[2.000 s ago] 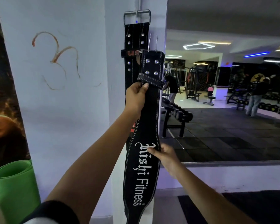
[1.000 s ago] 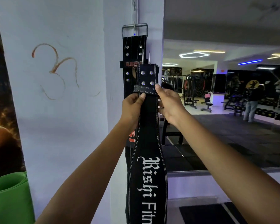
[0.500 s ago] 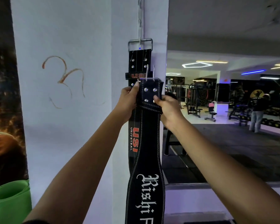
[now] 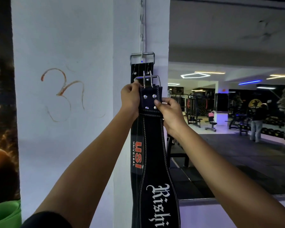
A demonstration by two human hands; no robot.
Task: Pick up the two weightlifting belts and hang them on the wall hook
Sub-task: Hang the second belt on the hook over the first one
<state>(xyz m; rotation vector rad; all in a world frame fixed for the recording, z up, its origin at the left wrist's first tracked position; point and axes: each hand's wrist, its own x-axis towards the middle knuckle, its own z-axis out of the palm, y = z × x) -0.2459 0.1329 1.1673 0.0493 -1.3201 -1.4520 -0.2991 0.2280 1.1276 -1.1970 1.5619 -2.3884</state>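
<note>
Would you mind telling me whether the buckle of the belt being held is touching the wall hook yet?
Apart. The head view shows the held belt's buckle clearly below the wall hook, which carries only the USI belt's buckle.

White painted pillar (image 4: 64, 38) bearing an orange scrawl (image 4: 62, 92), beside a large wall mirror (image 4: 229, 112) reflecting dark rubber floor (image 4: 237, 158) and ceiling lights (image 4: 195, 75).

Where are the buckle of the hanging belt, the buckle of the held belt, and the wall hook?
hanging belt buckle (image 4: 142, 57), head view, top metal bar.
held belt buckle (image 4: 155, 77), head view, top metal bar, right part.
wall hook (image 4: 141, 53), head view, its tip over the top buckle.
</note>
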